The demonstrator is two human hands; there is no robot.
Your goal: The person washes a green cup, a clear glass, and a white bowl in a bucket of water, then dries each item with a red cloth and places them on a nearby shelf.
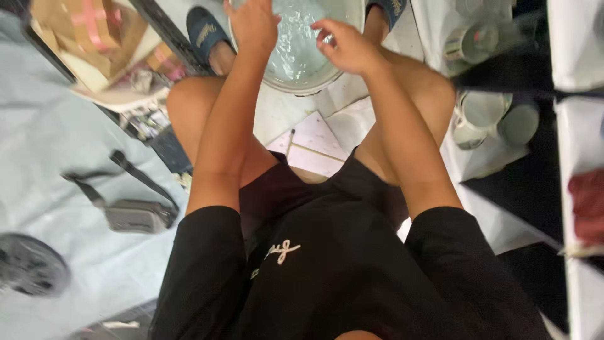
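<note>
I sit in black clothes and look down at a round metal basin [302, 83] of water on the floor between my feet. My left hand [253, 22] hangs over the basin's left side, fingers pointing down toward the water, its tips cut off by the frame edge. My right hand [345, 45] hovers over the basin's right side, fingers spread and slightly curled, holding nothing. Both forearms stretch forward over my bare knees.
A small grey strap bag [135, 216] lies on the pale sheet at left, with a dark round object [28, 264] near it. Cardboard boxes [85, 34] sit at top left. Several pale cups [484, 110] stand on shelves at right. Blue slippers [204, 30] flank the basin.
</note>
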